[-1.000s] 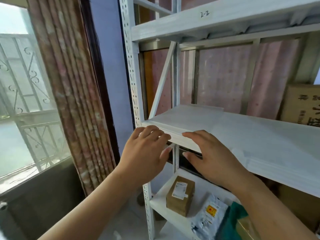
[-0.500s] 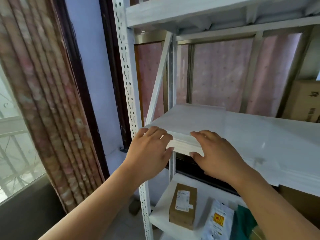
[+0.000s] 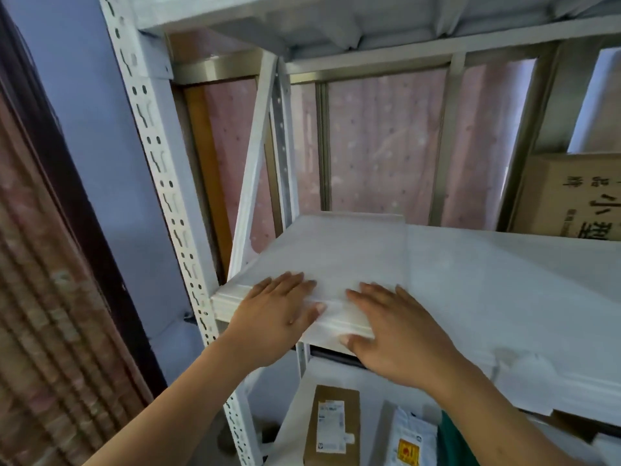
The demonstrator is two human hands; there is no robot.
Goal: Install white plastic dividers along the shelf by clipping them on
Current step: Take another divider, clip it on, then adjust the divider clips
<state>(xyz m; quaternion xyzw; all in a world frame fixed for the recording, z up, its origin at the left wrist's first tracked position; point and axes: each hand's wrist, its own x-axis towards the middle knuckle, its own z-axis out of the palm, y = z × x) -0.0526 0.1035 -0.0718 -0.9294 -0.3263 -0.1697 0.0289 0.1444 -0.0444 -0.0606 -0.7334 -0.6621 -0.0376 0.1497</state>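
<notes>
A stack of white plastic dividers (image 3: 336,253) lies flat on the left end of the white shelf (image 3: 504,297), its front edge flush with the shelf's front lip. The sheets are thin, rectangular and matte, layered evenly. The stack's far edge reaches toward the shelf's back.

Matt white plastic sheet (image 3: 336,250) on a smooth painted white shelf (image 3: 504,297). Perforated white metal post (image 3: 161,183). Brown cardboard box (image 3: 571,196), matt. Pink dotted cloth curtain (image 3: 383,142) behind.
</notes>
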